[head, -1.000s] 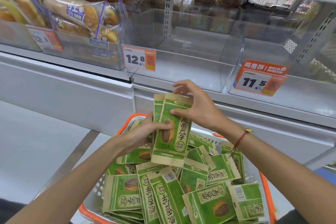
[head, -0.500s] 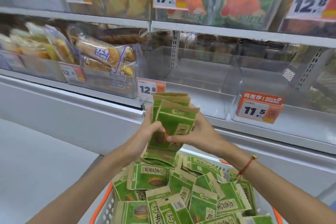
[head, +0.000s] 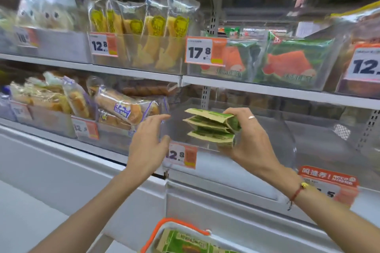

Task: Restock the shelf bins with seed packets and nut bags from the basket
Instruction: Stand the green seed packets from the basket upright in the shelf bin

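This is a shop, a grocery or convenience store aisle. White metal shelves carry clear plastic bins of wrapped breads and snack packs, each bin fronted by an orange-and-white price tag reading figures such as 17.8 and 12.8. An orange-rimmed shopping basket of green packets sits below.

Two hands show: the left hand and the right hand. At 12 o'clock sit five yellow snack bags. At 2 o'clock sit two watermelon packs. One basket sits at 6 o'clock.
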{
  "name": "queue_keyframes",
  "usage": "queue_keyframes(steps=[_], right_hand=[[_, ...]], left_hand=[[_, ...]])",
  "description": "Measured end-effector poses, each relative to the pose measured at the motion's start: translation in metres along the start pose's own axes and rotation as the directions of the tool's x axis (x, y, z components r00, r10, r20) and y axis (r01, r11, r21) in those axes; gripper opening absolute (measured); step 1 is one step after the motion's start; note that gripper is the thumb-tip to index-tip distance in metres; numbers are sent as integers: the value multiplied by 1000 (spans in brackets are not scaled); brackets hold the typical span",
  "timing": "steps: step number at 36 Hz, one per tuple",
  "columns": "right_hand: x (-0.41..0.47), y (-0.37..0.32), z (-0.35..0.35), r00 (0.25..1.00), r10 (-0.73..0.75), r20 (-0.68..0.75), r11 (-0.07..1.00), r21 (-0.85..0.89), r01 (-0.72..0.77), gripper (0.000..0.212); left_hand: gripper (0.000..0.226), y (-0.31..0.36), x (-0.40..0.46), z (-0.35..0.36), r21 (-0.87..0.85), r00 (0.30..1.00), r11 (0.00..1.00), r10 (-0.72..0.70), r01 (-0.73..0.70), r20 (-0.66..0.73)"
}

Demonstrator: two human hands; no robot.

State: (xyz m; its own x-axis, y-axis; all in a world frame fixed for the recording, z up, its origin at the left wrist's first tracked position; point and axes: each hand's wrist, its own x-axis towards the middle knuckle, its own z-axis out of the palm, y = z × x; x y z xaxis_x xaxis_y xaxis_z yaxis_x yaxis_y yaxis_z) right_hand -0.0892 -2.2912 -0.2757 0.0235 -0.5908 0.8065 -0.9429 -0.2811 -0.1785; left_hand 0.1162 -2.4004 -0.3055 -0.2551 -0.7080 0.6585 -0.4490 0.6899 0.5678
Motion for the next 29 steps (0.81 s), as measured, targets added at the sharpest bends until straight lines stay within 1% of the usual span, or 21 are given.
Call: queue_keyframes(steps=[2,5,7,9,12,15,19,23,25,26,29], right_hand=[[5,15,9,1000,25,12,999,-21,-24,61],[16,36,27,997,70,27,997,-22,-70,60],[23,50,40,992,110,64,994,-14,-109,62],[32,63,56,975,186,125,983,-17,-185,65],[51,79,82,902,356,243,930,3,-368,72],[71,100,113,804,482,350,833,102,-544,78],[94,118,153,665,590,458,703,113,-702,81],[111,128,177,556,667,497,591,102,-800,90],[113,133,183,521,707,478,551,90,-830,93],[112,135,184,516,723,458,541,89,-836,93],[106,139,187,541,741,397,567,63,-822,92]], left_hand=[[38,-14,7,8,104,1000,994,12,-11,-6],[35,-37,19,22,249,996,965,91,-84,-20],[41,-47,27,30,336,990,934,138,-123,-23],[46,-55,34,36,392,985,907,172,-150,-21],[49,-60,41,46,449,982,880,186,-156,-23],[51,-65,46,59,473,984,871,173,-137,-33],[50,-71,46,67,460,980,878,184,-131,-72],[50,-72,47,68,463,979,876,190,-137,-69],[50,-72,48,69,467,979,873,194,-141,-68],[50,-72,48,69,469,978,872,195,-142,-68],[49,-71,48,69,479,980,868,187,-133,-67]])
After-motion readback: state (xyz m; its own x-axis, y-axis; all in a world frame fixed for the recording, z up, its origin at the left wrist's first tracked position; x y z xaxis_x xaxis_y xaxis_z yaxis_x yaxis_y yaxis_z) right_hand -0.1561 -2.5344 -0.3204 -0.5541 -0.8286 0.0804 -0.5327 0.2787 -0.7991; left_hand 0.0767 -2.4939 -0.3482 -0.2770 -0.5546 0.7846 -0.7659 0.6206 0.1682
